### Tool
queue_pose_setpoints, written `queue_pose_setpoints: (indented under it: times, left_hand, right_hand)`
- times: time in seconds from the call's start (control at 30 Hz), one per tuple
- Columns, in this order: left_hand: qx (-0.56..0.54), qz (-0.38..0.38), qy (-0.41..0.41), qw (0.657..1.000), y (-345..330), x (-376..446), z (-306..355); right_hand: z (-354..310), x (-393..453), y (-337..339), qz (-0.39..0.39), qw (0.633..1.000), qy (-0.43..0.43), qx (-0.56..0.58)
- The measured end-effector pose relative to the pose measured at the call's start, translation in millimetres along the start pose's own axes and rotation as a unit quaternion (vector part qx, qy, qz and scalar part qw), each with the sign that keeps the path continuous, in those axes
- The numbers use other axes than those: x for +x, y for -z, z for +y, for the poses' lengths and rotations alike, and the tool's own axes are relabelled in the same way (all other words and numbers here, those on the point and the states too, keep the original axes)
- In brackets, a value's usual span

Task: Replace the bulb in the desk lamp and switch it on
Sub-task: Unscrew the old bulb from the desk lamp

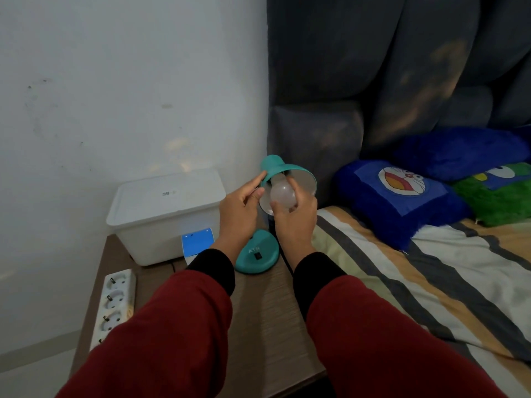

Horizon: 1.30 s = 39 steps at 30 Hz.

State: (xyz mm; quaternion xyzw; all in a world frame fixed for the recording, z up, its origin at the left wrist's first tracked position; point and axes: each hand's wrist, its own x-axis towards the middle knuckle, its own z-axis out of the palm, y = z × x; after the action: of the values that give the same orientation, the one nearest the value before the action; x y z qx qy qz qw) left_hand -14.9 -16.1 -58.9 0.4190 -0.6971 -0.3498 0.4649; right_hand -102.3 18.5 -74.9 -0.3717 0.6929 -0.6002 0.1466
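Note:
A teal desk lamp stands on the wooden bedside table [267,305]. Its oval base [258,254] carries a black switch. The lamp's shade [290,175] is tilted toward me, with its white inside showing. My left hand [238,214] pinches the shade's left edge. My right hand [294,216] wraps around a frosted white bulb [283,195] that sits in the mouth of the shade. The bulb is unlit. The socket behind the bulb is hidden.
A white lidded plastic box [166,214] stands at the back left of the table, with a small blue and white box [198,242] in front of it. A white power strip [115,303] lies along the left edge. A bed with striped sheet [431,277] and blue cushions [402,199] lies right.

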Motion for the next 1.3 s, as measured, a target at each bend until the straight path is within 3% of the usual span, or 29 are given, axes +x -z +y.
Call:
queue_pose_setpoints:
  times: [0.17,0.37,0.53,0.67,0.73,0.9,1.1,1.23,1.3]
  left_hand:
    - [-0.003,-0.002,0.0,1.0,0.0,1.0,-0.4]
    - [-0.005,-0.007,0.005,1.0,0.8,1.6,-1.8]
    - [-0.011,-0.004,0.006,1.0,-0.2,-0.2,-0.1]
    - [-0.011,0.002,0.024,1.0,-0.5,0.4,2.6]
    - [-0.012,-0.002,0.026,1.0,-0.4,0.7,2.4]
    - [-0.012,0.005,0.03,0.999,-0.9,-0.4,4.0]
    - [-0.005,0.002,0.029,1.0,-1.3,1.4,0.7]
    - [-0.01,0.001,0.034,0.999,-3.1,0.8,2.9]
    - [-0.011,0.005,0.035,0.999,-3.4,1.4,2.0]
  right_hand:
    - [3.4,-2.4,-9.1,0.006,0.983,-0.132,0.125]
    - [1.8,-0.4,-3.9,0.024,0.999,-0.003,-0.043]
    - [2.6,-1.1,-9.2,0.03,0.983,-0.129,0.123]
    - [0.7,0.1,-5.4,0.031,0.999,-0.036,-0.003]
    - [1.2,-0.5,-4.3,0.037,0.999,-0.006,-0.009]
    - [4.1,0.6,-9.4,0.033,0.994,-0.092,0.054]
    - [2.5,0.7,1.9,0.019,0.999,0.006,-0.039]
    - [-0.9,1.1,-1.8,0.024,0.994,-0.087,0.06]
    - [-0.9,3.2,-2.8,0.02,0.996,-0.082,0.038]
